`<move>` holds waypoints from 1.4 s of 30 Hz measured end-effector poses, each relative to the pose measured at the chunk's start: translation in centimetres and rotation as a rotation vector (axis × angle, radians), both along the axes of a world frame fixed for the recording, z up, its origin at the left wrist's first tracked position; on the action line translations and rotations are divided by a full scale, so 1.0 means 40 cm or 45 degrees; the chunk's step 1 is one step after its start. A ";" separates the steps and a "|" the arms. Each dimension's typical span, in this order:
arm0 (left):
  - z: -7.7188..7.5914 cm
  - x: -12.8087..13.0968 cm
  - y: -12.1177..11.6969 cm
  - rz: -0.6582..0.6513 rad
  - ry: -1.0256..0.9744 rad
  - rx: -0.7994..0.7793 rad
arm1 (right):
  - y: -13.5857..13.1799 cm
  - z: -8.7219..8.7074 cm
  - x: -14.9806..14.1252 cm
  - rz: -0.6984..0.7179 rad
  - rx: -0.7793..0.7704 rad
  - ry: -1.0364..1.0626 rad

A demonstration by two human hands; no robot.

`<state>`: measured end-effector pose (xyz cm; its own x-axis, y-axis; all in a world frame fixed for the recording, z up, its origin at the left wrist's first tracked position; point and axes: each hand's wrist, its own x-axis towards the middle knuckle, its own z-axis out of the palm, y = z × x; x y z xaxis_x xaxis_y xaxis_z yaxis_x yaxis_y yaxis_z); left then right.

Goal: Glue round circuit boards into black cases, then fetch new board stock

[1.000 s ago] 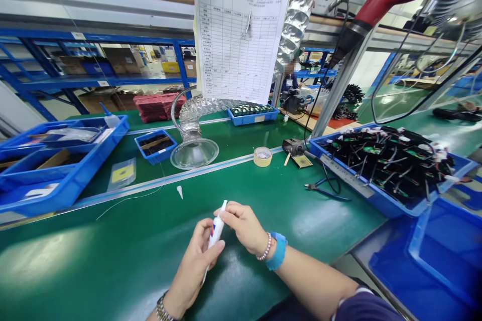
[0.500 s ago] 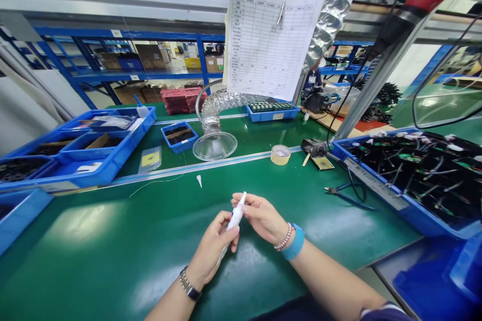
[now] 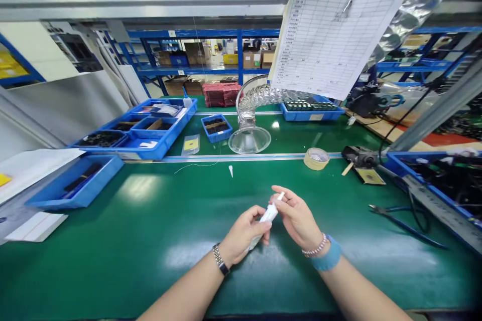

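Observation:
My left hand (image 3: 246, 234) is wrapped round the body of a white glue tube (image 3: 268, 213), which is tilted up to the right. Its tapered nozzle (image 3: 280, 196) sits between the thumb and fingers of my right hand (image 3: 299, 215), which are closed on it. The lower end of the tube is partly hidden by my left palm. Farther back on the green table lies a small white cone-shaped cap (image 3: 231, 171), apart from both hands.
A clear suction hood (image 3: 249, 140) on a foil hose stands behind. Rightward are a tape roll (image 3: 316, 158), blue-handled cutters (image 3: 408, 225) and a parts bin (image 3: 444, 180). Blue trays (image 3: 150, 151) line the left. A paper sheet (image 3: 320, 55) hangs above.
My view has turned left, so the bench and both hands appear farther right. The tube stays in my left hand, and my right fingers have closed round its nozzle.

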<state>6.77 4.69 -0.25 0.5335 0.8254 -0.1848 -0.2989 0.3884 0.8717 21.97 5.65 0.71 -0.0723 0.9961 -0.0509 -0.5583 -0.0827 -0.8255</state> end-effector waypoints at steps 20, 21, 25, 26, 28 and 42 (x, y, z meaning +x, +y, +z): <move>0.010 -0.015 -0.002 -0.114 0.018 -0.037 | -0.008 0.014 -0.002 0.013 0.069 -0.002; 0.010 -0.015 -0.002 -0.115 0.028 -0.038 | -0.007 0.013 -0.002 -0.024 0.064 -0.043; 0.015 -0.014 0.001 -0.131 0.032 -0.059 | -0.005 0.013 0.001 -0.058 0.059 -0.095; 0.017 -0.014 0.001 -0.140 0.024 -0.067 | -0.005 0.015 0.002 -0.042 0.070 -0.087; 0.020 -0.013 0.001 -0.166 0.003 -0.076 | -0.006 0.018 0.006 -0.007 0.092 -0.063; 0.017 -0.018 0.007 -0.143 0.049 0.052 | 0.006 0.023 0.038 -0.176 0.108 0.156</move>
